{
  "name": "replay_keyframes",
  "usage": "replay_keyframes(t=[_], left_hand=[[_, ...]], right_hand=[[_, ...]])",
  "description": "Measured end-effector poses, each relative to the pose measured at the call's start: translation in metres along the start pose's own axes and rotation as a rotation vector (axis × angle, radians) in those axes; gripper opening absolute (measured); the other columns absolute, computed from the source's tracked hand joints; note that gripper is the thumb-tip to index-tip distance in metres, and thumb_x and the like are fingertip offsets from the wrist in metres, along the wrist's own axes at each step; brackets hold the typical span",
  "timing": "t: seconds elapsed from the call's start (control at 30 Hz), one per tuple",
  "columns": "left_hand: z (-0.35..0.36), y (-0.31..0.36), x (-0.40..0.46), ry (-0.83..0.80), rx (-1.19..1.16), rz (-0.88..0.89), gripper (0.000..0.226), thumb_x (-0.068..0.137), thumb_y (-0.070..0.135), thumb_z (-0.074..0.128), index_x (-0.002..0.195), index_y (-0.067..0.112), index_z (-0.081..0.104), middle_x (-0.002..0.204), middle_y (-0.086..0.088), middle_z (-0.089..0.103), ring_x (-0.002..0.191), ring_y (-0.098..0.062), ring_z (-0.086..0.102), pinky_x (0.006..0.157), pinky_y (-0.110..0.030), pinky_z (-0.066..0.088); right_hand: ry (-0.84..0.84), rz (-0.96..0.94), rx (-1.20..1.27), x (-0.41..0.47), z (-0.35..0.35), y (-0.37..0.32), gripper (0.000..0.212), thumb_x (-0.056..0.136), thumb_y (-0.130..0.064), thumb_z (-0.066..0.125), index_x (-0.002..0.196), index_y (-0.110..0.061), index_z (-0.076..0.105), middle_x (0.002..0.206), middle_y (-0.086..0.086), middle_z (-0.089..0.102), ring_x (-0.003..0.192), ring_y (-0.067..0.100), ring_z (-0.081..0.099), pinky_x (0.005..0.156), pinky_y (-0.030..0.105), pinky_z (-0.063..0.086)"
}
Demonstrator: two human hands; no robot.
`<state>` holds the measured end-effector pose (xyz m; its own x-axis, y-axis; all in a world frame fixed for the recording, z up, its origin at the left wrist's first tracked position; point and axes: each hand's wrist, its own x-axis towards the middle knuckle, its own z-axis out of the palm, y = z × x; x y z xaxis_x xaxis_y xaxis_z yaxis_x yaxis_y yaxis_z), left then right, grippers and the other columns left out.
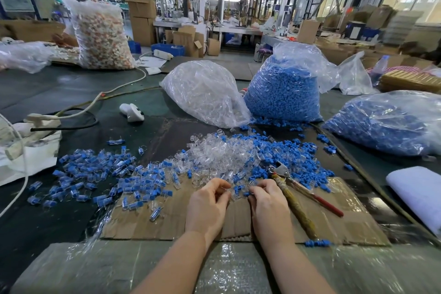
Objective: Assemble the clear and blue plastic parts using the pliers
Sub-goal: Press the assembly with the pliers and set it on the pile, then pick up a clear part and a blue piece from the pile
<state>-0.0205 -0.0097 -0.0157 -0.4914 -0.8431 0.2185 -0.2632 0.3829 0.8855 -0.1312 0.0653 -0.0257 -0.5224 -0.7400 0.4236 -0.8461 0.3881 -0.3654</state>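
- The left hand (210, 200) is lying on the cardboard sheet (167, 222), its fingers (220, 186) curling round a clear plastic part (229, 192).
- The right hand (267, 200) is sitting just beside it, its fingers pinching a blue plastic part (238, 190).
- The pliers (293, 188) are lying untouched on the cardboard, just right of the right hand, jaws pointing into the loose pile of clear and blue parts (238, 155).
- Assembled pieces (95, 174) are spreading across the bench (59, 93) to the left.
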Motion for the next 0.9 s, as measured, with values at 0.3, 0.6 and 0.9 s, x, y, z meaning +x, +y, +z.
replay_keyframes(t=[0.3, 0.6, 0.9], left_hand=[[0.002, -0.003, 0.003, 0.004, 0.015, 0.008, 0.017, 0.087, 0.016, 0.063, 0.087, 0.033, 0.062, 0.075, 0.015, 0.065, 0.071, -0.001, 0.061, 0.066, -0.012, 0.051], [0.001, -0.002, 0.003, -0.019, 0.032, 0.009, 0.023, 0.088, 0.017, 0.063, 0.085, 0.04, 0.059, 0.076, 0.017, 0.065, 0.074, 0.003, 0.061, 0.069, -0.01, 0.049], [0.002, -0.003, 0.002, -0.024, -0.029, 0.004, 0.024, 0.084, 0.013, 0.067, 0.079, 0.036, 0.064, 0.076, 0.015, 0.067, 0.075, 0.003, 0.061, 0.075, -0.014, 0.05]], right_hand=[[0.046, 0.024, -0.016, -0.004, -0.004, -0.004, 0.006, 0.087, -0.016, 0.062, 0.086, -0.012, 0.066, 0.105, 0.005, 0.059, 0.099, 0.024, 0.056, 0.086, 0.04, 0.038], [0.152, -0.134, -0.026, -0.006, -0.007, -0.009, 0.007, 0.087, -0.015, 0.063, 0.081, -0.019, 0.061, 0.086, -0.005, 0.057, 0.081, 0.018, 0.057, 0.077, 0.032, 0.032], [0.153, -0.139, -0.018, -0.006, -0.011, -0.011, 0.018, 0.076, -0.018, 0.075, 0.071, -0.018, 0.058, 0.074, -0.005, 0.056, 0.071, 0.018, 0.057, 0.07, 0.036, 0.042]])
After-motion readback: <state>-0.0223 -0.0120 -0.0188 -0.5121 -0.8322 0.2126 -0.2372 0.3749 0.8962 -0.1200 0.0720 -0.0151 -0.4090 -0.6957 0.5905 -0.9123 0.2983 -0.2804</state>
